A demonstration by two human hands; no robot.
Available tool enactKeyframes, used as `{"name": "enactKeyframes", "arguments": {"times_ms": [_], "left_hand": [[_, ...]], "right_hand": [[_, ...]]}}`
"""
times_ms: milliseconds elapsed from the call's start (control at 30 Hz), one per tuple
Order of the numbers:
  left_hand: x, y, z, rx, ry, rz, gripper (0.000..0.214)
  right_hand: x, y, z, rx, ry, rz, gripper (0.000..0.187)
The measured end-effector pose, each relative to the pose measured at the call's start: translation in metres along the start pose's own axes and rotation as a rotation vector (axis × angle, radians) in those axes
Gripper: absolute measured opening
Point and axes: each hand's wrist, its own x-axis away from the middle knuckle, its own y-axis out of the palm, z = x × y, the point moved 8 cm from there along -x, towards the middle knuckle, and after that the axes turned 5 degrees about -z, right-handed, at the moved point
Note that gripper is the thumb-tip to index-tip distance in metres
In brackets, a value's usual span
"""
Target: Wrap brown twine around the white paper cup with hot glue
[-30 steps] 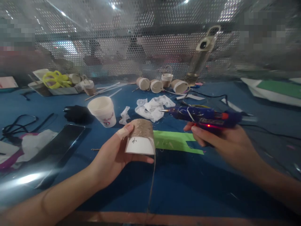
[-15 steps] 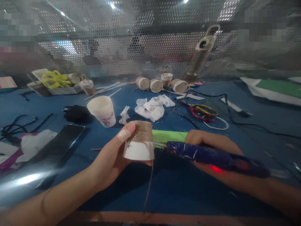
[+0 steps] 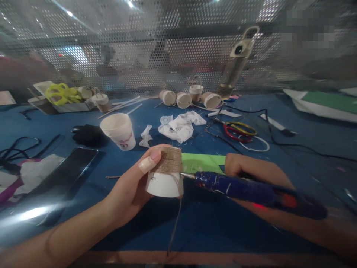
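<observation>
My left hand (image 3: pixel 131 186) is wrapped round a white paper cup (image 3: pixel 164 185) held upside down, its upper part wound with brown jute twine (image 3: pixel 169 160). The loose end of the twine hangs from the cup's rim toward the table's front edge. A pale bandage (image 3: pixel 147 164) circles my left thumb. My right hand (image 3: pixel 256 175) grips a dark blue glue gun (image 3: pixel 245 190) with a red light glowing on its underside. The gun's metal nozzle points left and meets the cup's side just below the wound twine. Behind the gun lies a bright green strip (image 3: pixel 202 162).
Stacked paper cups (image 3: pixel 118 130), crumpled white lace (image 3: pixel 182 126) and red-and-yellow-handled scissors (image 3: pixel 240 132) lie beyond my hands. Twine-wrapped cups (image 3: pixel 183 100) and a bottle (image 3: pixel 235 63) stand by the mesh screen. A phone (image 3: pixel 71 171) lies at left; black cable (image 3: pixel 292 148) crosses the right.
My left hand has tipped the cup slightly and lowered its rim. The glue gun has shifted a little down and right, its nozzle still at the cup's side. The view has moved slightly.
</observation>
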Motion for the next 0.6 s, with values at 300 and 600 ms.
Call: {"name": "enactKeyframes", "arguments": {"times_ms": [300, 600], "left_hand": [[0.0029, -0.0049, -0.0035, -0.096, -0.032, 0.063, 0.04], [0.0021, -0.0035, -0.0033, -0.059, -0.003, 0.049, 0.035]], "right_hand": [[0.0072, 0.0029, 0.0001, 0.052, 0.056, 0.008, 0.023], [0.0072, 0.0032, -0.0022, 0.072, 0.068, -0.004, 0.024]]}}
